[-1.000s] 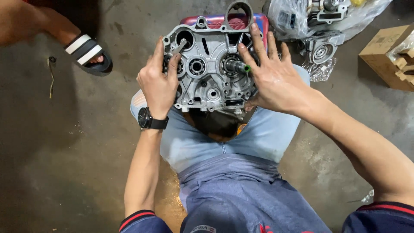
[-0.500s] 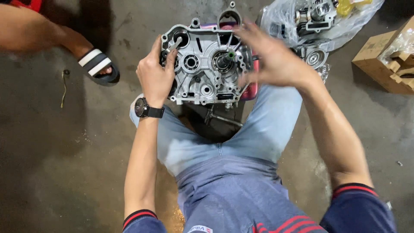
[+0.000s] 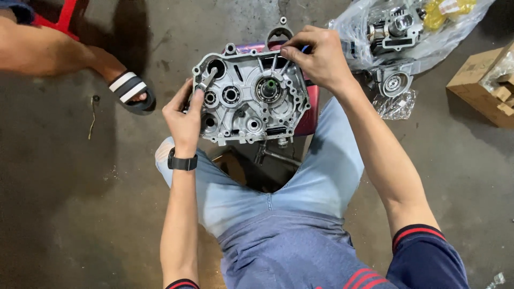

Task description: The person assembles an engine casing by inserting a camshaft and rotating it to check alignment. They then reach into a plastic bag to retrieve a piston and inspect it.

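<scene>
A grey cast-metal engine crankcase half (image 3: 251, 96) stands on edge between my knees, its open side with bearings and gear holes facing me. My left hand (image 3: 184, 118) grips its left edge, thumb over the rim; a black watch is on that wrist. My right hand (image 3: 316, 56) sits at the case's upper right corner, fingertips pinched on a small blue-tipped part at the rim. What exactly it pinches is too small to tell.
Behind the case is a red stool (image 3: 309, 109). A clear plastic bag with engine parts (image 3: 401, 27) and a round metal cover (image 3: 393, 83) lie at upper right, a cardboard box (image 3: 482, 85) at far right. Another person's sandalled foot (image 3: 128, 91) rests upper left on the concrete floor.
My right hand lifted off the case's right face and moved to its upper right corner, fingers now pinched. The view shifted, and the left hand kept its grip.
</scene>
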